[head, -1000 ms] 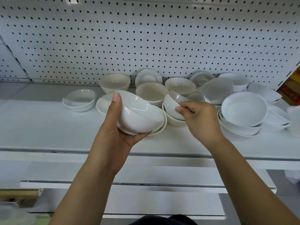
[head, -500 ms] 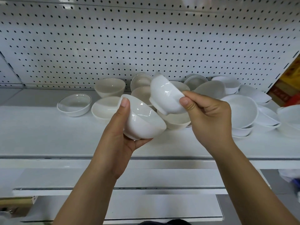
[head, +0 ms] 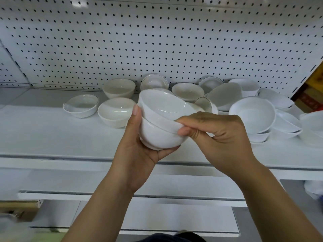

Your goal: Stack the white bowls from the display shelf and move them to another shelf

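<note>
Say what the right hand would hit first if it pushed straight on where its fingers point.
The right hand points left and is pinching the rim of the top bowl; beyond that, probably the thumb of the left hand.

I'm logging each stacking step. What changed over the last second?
The right hand lifted a small white bowl off the shelf, carried it left and nested it into the lower bowl that the left hand cradles. It still pinches the rim. The left hand kept its grip, and the other bowls stayed put.
</note>
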The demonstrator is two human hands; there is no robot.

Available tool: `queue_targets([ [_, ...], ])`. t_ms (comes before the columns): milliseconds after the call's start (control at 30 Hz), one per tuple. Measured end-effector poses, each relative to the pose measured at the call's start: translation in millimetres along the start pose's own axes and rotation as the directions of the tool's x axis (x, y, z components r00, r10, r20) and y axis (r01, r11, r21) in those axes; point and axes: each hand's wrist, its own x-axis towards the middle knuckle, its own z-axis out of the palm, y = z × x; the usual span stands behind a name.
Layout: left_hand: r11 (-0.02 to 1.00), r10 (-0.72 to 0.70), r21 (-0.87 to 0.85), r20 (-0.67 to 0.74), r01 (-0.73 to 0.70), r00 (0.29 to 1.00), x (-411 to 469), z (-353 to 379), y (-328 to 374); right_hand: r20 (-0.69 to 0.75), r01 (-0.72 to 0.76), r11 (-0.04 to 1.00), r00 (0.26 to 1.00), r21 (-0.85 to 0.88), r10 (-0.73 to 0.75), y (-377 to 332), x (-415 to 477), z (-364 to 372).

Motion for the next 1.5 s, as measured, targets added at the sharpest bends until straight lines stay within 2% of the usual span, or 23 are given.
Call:
queue_targets([
  [67,1.000,0.000,-0.020,0.013,0.000,1.000,-3,3,-9,0.055,0.017,1.000,0.998,0.000,-0.017,2,-2,-9],
  [233,0.993,0.015,-0.115,0.045,-0.010,0.999,-7,26,-40,0.133,-0.059,0.998,0.990,0.032,0.055,0,-12,-42],
  [333,0.987,0.026,-0.158,0.047,-0.018,0.999,-7,46,-61,0.131,-0.180,0.982,0.977,0.061,0.171,3,-28,-65],
  [467,0.986,0.021,-0.168,0.094,-0.005,0.995,-11,75,-92,0.213,-0.459,0.871,0.881,0.173,0.422,6,-61,-95],
  [533,0.989,0.009,-0.149,0.130,0.011,0.992,-15,91,-111,0.235,-0.536,0.814,0.840,0.222,0.489,6,-76,-111],
  [667,0.990,-0.047,-0.129,0.101,0.060,0.994,-20,120,-143,0.211,-0.636,0.731,0.772,0.247,0.600,14,-98,-145],
  [933,0.970,0.117,0.208,0.070,-0.129,0.991,-24,138,-162,0.258,-0.671,0.672,0.741,0.314,0.619,31,-106,-179],
  [1067,0.915,0.156,0.364,0.082,-0.175,0.984,-24,125,-148,0.301,-0.662,0.701,0.748,0.266,0.592,38,-99,-178],
  [1167,0.905,0.146,0.396,0.054,-0.155,0.988,-19,116,-140,0.353,-0.643,0.739,0.751,0.200,0.558,42,-88,-171],
  [1300,0.936,0.139,0.325,0.019,-0.138,0.990,-8,101,-130,0.418,-0.605,0.769,0.766,0.207,0.489,44,-65,-164],
  [1333,0.942,0.141,0.306,0.017,-0.140,0.990,-5,96,-127,0.395,-0.580,0.784,0.788,0.220,0.472,43,-57,-163],
  [1400,0.949,0.154,0.276,0.007,-0.150,0.988,2,87,-119,0.244,-0.535,0.818,0.839,0.213,0.486,45,-35,-162],
  [1467,0.950,0.167,0.268,0.001,-0.161,0.986,9,76,-109,0.066,-0.478,0.871,0.879,0.112,0.473,54,-8,-164],
  [1500,0.948,0.171,0.271,0.002,-0.165,0.985,13,72,-103,0.023,-0.466,0.884,0.885,0.027,0.465,61,6,-164],
])
